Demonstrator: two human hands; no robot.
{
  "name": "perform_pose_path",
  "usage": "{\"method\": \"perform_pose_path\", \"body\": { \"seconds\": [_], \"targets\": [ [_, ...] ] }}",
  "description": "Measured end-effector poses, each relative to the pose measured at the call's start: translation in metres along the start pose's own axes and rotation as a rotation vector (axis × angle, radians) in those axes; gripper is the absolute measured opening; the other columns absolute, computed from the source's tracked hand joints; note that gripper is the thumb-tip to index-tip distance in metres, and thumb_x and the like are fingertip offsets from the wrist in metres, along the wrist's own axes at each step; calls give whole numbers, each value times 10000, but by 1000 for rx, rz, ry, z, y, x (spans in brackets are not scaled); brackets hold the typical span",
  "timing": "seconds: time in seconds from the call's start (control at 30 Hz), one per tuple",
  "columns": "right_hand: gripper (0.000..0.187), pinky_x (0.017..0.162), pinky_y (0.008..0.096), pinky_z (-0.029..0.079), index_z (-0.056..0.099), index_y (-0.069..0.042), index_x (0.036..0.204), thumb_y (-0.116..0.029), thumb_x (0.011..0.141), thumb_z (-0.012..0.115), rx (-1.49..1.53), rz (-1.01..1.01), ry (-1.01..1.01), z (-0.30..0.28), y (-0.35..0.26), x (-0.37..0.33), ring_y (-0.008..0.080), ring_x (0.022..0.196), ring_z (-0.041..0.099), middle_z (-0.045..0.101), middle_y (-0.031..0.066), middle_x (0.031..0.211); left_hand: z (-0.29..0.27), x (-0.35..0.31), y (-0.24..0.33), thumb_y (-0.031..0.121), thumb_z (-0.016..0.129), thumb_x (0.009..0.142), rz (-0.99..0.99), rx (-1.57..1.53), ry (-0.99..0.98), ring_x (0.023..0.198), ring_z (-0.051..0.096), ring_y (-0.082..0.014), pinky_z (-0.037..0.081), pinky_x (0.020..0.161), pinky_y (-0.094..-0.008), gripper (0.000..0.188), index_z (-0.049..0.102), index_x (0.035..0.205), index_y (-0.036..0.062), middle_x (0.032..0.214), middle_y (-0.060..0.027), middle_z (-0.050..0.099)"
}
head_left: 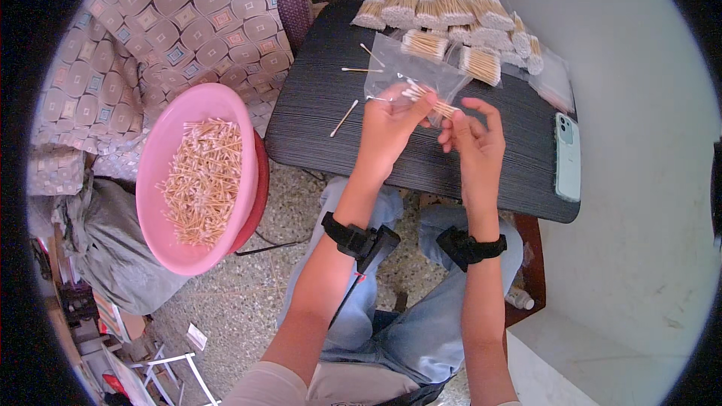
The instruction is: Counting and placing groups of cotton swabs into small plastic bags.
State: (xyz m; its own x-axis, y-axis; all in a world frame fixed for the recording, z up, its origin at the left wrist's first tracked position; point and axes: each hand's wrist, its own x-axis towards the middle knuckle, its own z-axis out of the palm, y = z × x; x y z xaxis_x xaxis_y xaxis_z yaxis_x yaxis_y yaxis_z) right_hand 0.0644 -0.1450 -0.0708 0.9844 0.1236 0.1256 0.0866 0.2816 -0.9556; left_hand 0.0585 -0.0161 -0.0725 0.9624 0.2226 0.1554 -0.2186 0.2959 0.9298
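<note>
Over the near half of the dark table, my left hand (389,126) is closed on a small bundle of wooden cotton swabs (444,109), their white tips toward the left. A clear plastic bag (391,60) lies just beyond that hand; whether its fingers also grip the bag is hidden. At the other end of the bundle, the thumb and fingers of my right hand (479,139) pinch the sticks, with the index finger raised. Loose cotton swabs (344,118) lie on the table left of my hands.
Filled bags of swabs (451,11) are piled along the table's far edge. A pale phone (568,156) rests at the right edge by the wall. Left of the table, a pink basin (150,180) full of loose swabs stands on a red support (261,180).
</note>
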Motion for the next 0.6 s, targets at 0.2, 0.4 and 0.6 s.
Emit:
{"method": "perform_pose_path", "body": {
  "seconds": [0.2,0.4,0.6],
  "targets": [
    [204,653,219,464,627,41,1020,-105,882,594,-134,-93,55,-3,-2,-1,96,728,574,637,66,859,1,-2,1,153,675,824,-14,-44,-29,775,607,-122,484,709,-246,211,599,953,4,880,-72,644],
    [330,814,231,449,563,28,1180,-131,892,586,-349,-212,132,11,-4,-8,102,926,571,644,90,1041,2,-3,0,120,656,835,-6,-133,-20,850,627,-175,515,772,-293,208,576,980,-5,936,-101,636],
    [369,875,266,438,511,-2,1250,-145,913,554,153,-34,-98,3,-2,-1,127,1038,535,575,93,1180,-2,-1,3,106,639,843,-129,-343,2,850,631,-189,536,783,-313,191,566,983,-3,942,-98,631]
  ]
}}
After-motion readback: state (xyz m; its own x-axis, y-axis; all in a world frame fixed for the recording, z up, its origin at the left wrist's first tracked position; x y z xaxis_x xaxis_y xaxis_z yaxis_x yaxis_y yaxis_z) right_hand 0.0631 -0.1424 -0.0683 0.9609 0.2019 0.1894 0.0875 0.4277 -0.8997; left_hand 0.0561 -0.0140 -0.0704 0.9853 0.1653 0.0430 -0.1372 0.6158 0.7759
